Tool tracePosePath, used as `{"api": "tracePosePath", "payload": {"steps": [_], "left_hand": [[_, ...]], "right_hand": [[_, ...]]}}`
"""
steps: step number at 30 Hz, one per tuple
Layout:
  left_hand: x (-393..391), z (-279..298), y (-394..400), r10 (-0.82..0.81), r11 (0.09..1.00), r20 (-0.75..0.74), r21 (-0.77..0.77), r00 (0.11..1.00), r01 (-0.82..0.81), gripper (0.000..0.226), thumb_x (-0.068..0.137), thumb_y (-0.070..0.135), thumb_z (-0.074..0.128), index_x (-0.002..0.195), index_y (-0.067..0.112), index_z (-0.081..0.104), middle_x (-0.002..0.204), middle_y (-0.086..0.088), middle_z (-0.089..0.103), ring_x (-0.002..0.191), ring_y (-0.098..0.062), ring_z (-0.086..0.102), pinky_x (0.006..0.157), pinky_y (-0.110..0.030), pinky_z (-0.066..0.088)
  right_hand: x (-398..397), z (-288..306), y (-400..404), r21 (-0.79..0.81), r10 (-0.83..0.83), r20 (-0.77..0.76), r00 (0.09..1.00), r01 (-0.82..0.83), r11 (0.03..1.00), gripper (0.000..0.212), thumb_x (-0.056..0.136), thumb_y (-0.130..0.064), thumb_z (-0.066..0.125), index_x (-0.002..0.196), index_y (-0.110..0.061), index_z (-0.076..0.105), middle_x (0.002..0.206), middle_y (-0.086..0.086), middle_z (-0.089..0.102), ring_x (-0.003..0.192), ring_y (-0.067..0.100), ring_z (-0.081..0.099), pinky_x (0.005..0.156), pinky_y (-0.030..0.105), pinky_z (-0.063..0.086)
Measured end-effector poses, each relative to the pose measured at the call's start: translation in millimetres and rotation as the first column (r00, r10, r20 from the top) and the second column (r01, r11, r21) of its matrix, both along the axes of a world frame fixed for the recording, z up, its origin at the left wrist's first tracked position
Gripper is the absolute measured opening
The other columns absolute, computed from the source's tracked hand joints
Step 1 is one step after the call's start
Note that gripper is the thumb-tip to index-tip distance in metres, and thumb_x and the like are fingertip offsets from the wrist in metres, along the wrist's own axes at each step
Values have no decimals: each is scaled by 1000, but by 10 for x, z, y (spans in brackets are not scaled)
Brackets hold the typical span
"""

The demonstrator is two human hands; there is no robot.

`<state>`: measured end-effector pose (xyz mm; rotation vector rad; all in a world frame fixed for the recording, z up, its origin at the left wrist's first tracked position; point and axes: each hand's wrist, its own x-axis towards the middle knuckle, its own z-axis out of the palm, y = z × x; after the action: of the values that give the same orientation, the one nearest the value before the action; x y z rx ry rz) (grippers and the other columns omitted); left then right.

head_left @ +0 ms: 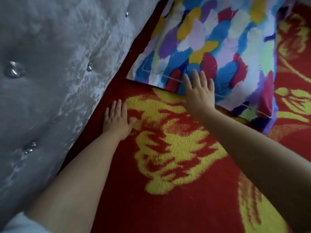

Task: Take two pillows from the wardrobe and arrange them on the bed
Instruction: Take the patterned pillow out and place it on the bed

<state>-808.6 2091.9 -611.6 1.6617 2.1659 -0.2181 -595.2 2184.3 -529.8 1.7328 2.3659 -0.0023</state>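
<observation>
Head view: a multicoloured pillow lies on the bed, which has a red cover with yellow flowers, near the grey tufted headboard. The right hand rests flat, fingers spread, on the pillow's near edge. The left hand lies flat on the cover beside the headboard, holding nothing. No writing is readable.
</observation>
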Motion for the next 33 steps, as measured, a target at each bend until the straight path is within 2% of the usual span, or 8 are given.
{"api": "tracePosePath", "payload": {"steps": [5, 10, 17, 20, 24, 28, 31, 33], "left_hand": [[-102, -180, -3, -58, 973, 23, 227, 998, 51, 71, 92, 48, 36, 145, 3, 24, 155, -17, 23, 144, -27, 18, 119, -43, 9], [-121, -114, 28, -68, 980, 74, 194, 995, 52, 83, 77, 51, 15, 138, -1, 38, 147, -22, 38, 138, -33, 33, 115, -49, 21], [-103, -4, 44, -75, 985, 72, 160, 995, 63, 77, 78, 47, 23, 128, -4, 50, 135, -26, 51, 127, -36, 48, 110, -50, 30], [-105, 9, 72, -106, 984, 40, 151, 994, 99, 71, 76, 42, 32, 117, -8, 59, 122, -29, 61, 114, -40, 59, 95, -58, 44], [-115, -14, 72, -108, 982, 65, 160, 992, 96, 72, 77, 43, 30, 120, -9, 56, 126, -29, 58, 119, -41, 55, 98, -58, 41], [-106, -52, 62, -86, 974, 86, 217, 993, 66, 80, 77, 47, 22, 131, -7, 46, 139, -28, 45, 132, -40, 41, 109, -56, 28], [-111, -97, 40, -77, 969, 71, 241, 994, 58, 81, 78, 48, 18, 135, -4, 41, 144, -26, 39, 137, -37, 34, 114, -53, 21], [-101, -139, 15, -76, 970, 33, 234, 997, 66, 75, 84, 47, 23, 139, -2, 35, 148, -24, 34, 140, -34, 28, 116, -50, 16]], "right_hand": [[-206, -321, 453, 100, -38, 55, 998, 33, 994, 57, 99, -11, 36, 148, -9, 6, 157, 19, 3, 144, 36, 2, 115, 58, 5], [-351, -168, 824, 121, 69, 104, 992, -81, 989, 37, 94, -1, 35, 131, 4, 35, 129, 33, 44, 120, 43, 41, 98, 54, 35], [-800, 238, 1062, 195, 147, -88, 985, -128, 972, 39, 84, -3, 48, 123, -2, 45, 121, 24, 53, 114, 39, 48, 83, 46, 45], [-929, -30, 868, 61, 69, -59, 996, -66, 996, 41, 95, -10, 36, 134, -1, 33, 140, 24, 39, 131, 38, 34, 103, 51, 33], [-746, -489, 337, -109, 119, -48, 992, -123, 986, 64, 97, -30, 36, 148, -5, 5, 157, 19, -2, 145, 34, -5, 117, 54, -1], [-407, -675, -798, -380, 18, -223, 975, -104, 919, 63, 94, -51, 25, 146, -16, 21, 158, 11, 7, 143, 28, -4, 115, 57, 9], [-248, -693, -1472, -404, -11, -118, 993, -38, 914, 73, 91, -58, 11, 132, -11, 50, 143, 16, 44, 133, 36, 37, 99, 61, 38], [-204, -785, -1550, -359, -15, -185, 983, -53, 932, 70, 87, -58, 25, 136, -12, 44, 149, 13, 30, 137, 30, 21, 106, 59, 31]]}}
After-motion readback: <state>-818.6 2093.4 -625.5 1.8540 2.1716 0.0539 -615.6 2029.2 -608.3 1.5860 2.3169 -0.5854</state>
